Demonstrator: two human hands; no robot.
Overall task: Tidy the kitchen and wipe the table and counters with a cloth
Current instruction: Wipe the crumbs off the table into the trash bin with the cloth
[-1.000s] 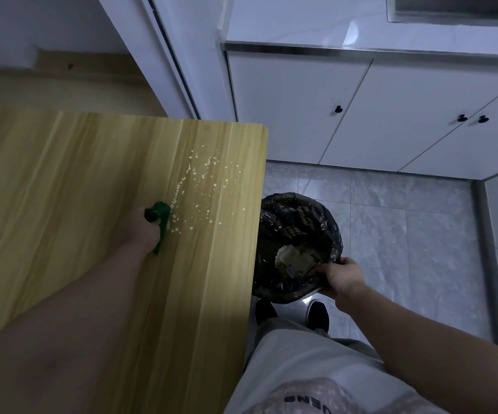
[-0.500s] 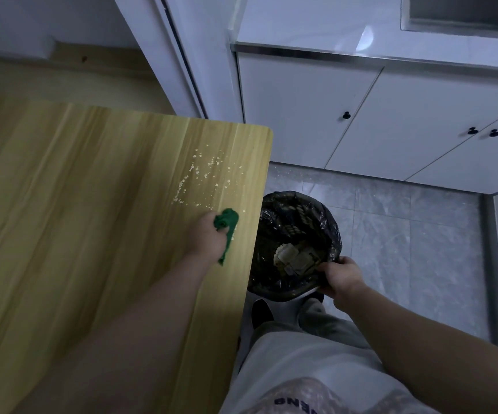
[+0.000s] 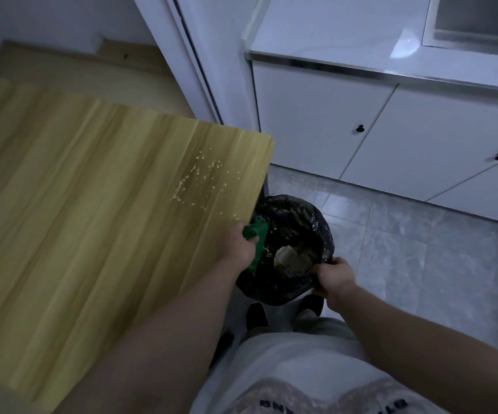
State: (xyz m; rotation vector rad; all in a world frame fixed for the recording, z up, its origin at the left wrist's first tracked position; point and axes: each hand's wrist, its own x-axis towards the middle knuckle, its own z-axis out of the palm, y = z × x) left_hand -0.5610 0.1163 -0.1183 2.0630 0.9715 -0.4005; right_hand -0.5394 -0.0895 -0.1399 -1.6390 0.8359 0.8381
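Table (image 3: 86, 210): 1 patch of crumbs (image 3: 202, 182) is scattered near the far right corner.
Left hand (image 3: 237, 246): green cloth (image 3: 256, 233) is gripped in curled fingers at the table's right edge.
Bin (image 3: 316, 225): held below that edge, likely so crumbs are caught.
Right hand (image 3: 335, 279): the bin's near rim is pinched, steadying it.

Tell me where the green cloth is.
In the head view, the left hand grips the green cloth at the right edge of the wooden table, above the black-lined bin.
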